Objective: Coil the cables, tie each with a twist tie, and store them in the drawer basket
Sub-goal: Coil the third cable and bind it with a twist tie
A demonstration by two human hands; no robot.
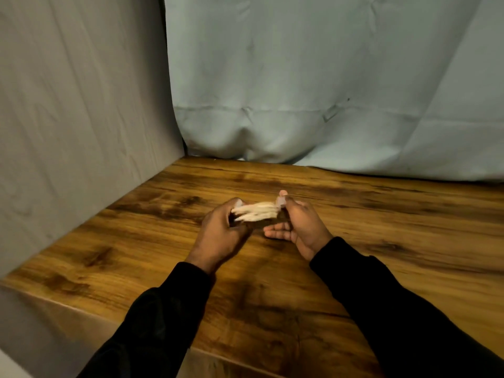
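Two hands are seen, the left hand and the right hand. One white cable is counted, along with one table, two sleeves and two cloths.

A wooden table with a dark, streaked grain is seen across the lower half of the view, its near edge running diagonally at the lower left. A grey cloth is hung along the table's left side, creased and reaching down to the tabletop. A pale blue cloth is draped behind the table, its wrinkled lower hem resting on the far edge.
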